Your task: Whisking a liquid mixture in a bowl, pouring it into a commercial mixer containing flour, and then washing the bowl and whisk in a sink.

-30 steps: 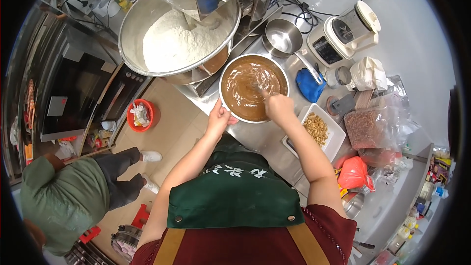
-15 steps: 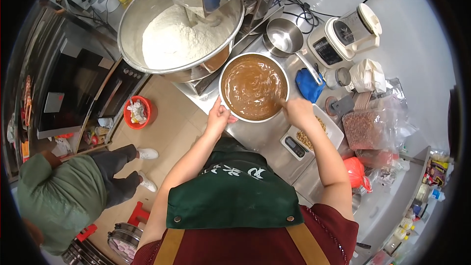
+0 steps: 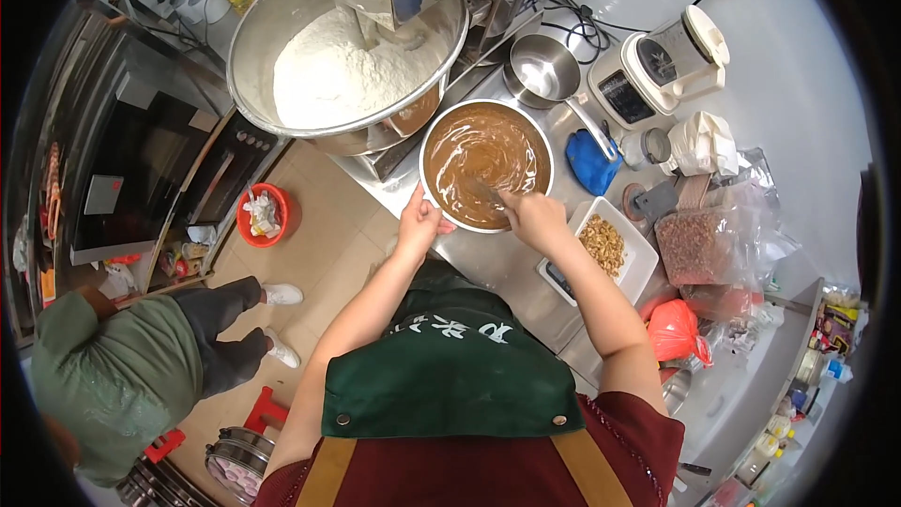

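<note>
The person wears a dark red short-sleeved shirt (image 3: 526, 469) under a dark green apron (image 3: 450, 380). The apron's bib carries a row of pale printed characters near its top edge and two small metal studs at its lower corners. Two tan straps (image 3: 324, 474) run from the studs over the shoulders. Both forearms are bare, with no watch or gloves on the left hand (image 3: 418, 223) or the right hand (image 3: 535, 218).

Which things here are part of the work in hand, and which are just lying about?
In use: bowl of brown batter, steadied at its rim by the left hand; stirring utensil held in the right hand.

Lying about: big mixer bowl of flour, empty steel pan, blue cloth, white tray of nuts.
</note>
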`<state>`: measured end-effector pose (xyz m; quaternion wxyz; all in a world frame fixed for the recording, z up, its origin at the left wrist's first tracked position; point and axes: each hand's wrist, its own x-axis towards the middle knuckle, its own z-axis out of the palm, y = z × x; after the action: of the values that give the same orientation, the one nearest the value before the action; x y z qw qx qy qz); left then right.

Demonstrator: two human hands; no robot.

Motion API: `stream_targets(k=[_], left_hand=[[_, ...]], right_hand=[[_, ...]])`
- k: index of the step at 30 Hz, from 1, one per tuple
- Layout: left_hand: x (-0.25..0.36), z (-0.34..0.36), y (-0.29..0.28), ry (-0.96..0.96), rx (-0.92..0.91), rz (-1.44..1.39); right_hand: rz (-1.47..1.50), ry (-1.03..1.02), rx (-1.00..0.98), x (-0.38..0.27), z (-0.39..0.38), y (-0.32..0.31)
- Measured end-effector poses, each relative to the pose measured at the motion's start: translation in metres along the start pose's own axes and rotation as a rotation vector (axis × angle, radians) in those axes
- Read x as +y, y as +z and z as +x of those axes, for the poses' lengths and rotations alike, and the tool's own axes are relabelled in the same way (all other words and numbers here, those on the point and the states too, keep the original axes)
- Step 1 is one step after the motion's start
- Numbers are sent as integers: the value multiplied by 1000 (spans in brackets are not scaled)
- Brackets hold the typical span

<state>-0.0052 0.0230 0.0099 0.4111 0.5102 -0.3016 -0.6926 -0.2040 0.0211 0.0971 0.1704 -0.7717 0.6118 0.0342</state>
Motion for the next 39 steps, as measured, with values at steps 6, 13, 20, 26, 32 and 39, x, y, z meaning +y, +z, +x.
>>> stream_targets(k=[6, 13, 20, 26, 32, 39], left_hand=[[2, -4, -1, 3, -1, 14], [5, 0, -1, -15, -43, -2], [2, 1, 2, -7, -31, -3], [9, -3, 0, -19, -35, -9], [7, -1, -1, -42, -59, 11], [8, -2, -1, -11, -35, 34]], right_hand=[[-65, 91, -141, 16, -2, -21], [-117, 113, -1, 9, 30, -16], [-55, 16, -59, -9, 11, -2], [-123, 77, -284, 17, 19, -43], [-128, 144, -155, -2, 42, -23], [-114, 3, -234, -7, 19, -39]])
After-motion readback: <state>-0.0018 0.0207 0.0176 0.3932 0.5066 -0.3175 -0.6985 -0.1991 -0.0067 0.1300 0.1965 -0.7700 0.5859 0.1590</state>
